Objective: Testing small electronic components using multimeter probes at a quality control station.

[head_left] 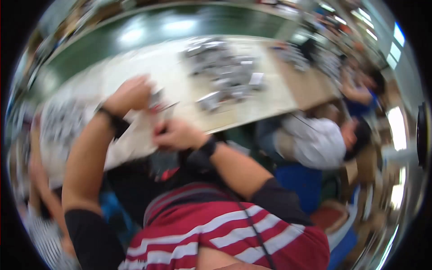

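My left hand (pixel 132 93) is over the near part of the pale table (pixel 173 67), fingers bent around a small silver-grey piece (pixel 157 96). Close to it, lower and to the right, my right hand (pixel 180 135) is closed, with a bit of red showing at its fingertips. A thin dark thing (pixel 170 107) sticks out between the two hands; motion blur hides what it belongs to. Beyond my hands, to the right, lies a loose heap of silver-grey parts (pixel 220 67). Many more small grey parts (pixel 63 121) are spread out at the left.
A green surface (pixel 153 29) runs behind the table. A brown board (pixel 306 85) adjoins its right end. A person in a white top (pixel 315 139) sits to the right, near a blue seat (pixel 297 184). Another person's arm (pixel 42 180) reaches in at the left.
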